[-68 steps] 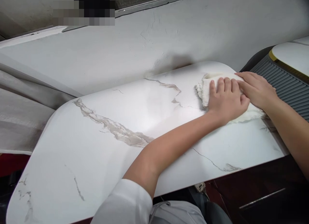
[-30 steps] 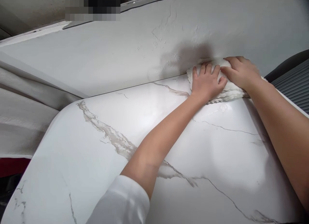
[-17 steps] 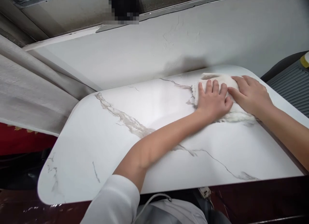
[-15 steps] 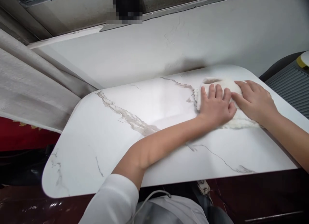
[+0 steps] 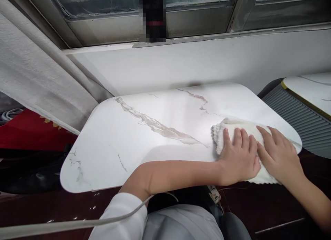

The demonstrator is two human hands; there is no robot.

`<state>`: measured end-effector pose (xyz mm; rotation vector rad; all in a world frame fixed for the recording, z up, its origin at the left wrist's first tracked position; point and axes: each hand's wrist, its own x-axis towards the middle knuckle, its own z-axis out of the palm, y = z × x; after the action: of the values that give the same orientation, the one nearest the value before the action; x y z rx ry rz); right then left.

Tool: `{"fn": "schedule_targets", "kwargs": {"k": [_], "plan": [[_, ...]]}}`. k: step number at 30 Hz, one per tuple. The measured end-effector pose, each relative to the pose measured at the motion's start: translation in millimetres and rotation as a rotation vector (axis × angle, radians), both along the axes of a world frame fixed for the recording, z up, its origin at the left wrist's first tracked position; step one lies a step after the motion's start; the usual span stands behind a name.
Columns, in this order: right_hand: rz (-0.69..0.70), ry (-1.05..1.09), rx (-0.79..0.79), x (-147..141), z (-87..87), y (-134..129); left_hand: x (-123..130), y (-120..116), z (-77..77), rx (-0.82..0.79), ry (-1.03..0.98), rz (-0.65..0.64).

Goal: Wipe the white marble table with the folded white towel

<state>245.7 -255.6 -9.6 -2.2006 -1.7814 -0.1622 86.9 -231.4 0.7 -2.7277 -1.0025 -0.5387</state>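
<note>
A white cloth (image 5: 238, 124) with a fluffy edge lies folded near the right end of the white marble-patterned table (image 5: 103, 129). On its left part rests my left hand (image 5: 239, 155), palm down with the fingers spread. My right hand (image 5: 280, 152) presses flat on the right part of the cloth, its fingers apart and its thumb close to my left hand. The cloth's lower edge hangs past the table's front edge. Parts of the cloth are hidden under both hands.
A wall (image 5: 181, 66) and a window frame (image 5: 196, 22) stand behind the table. To the left hangs a pale curtain (image 5: 43, 67) beside a red cloth (image 5: 28, 131). A ribbed grey cabinet (image 5: 297, 112) with a white top is at the right. A pale cord crosses the lower left.
Both hands and the cloth have moved toward the table's front edge, closer to my body. The camera view has shifted, showing more of the window and the right-hand cabinet.
</note>
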Motion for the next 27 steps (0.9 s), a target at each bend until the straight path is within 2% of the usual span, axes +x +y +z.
{"fn": "schedule_targets", "kwargs": {"k": [4, 8, 14, 18, 23, 27], "plan": [[0.021, -0.019, -0.021, -28, 3.6, -2, -24, -1, -0.5, 0.006, 0.017, -0.002], [0.068, -0.053, -0.061, -52, 7.8, 5, -47, 4, 1.6, -0.076, 0.038, 0.008], [0.063, -0.104, -0.083, -71, 7.9, 33, -63, 31, 4.0, -0.198, 0.044, 0.048], [0.063, -0.088, -0.062, -73, 4.0, 75, -61, 64, 7.6, -0.271, 0.070, 0.102], [0.187, -0.028, 0.007, -64, -1.2, 144, -49, 119, 11.4, -0.344, 0.033, 0.224], [0.150, -0.002, 0.043, -60, -3.9, 192, -44, 164, 5.2, -0.369, -0.076, 0.265]]}}
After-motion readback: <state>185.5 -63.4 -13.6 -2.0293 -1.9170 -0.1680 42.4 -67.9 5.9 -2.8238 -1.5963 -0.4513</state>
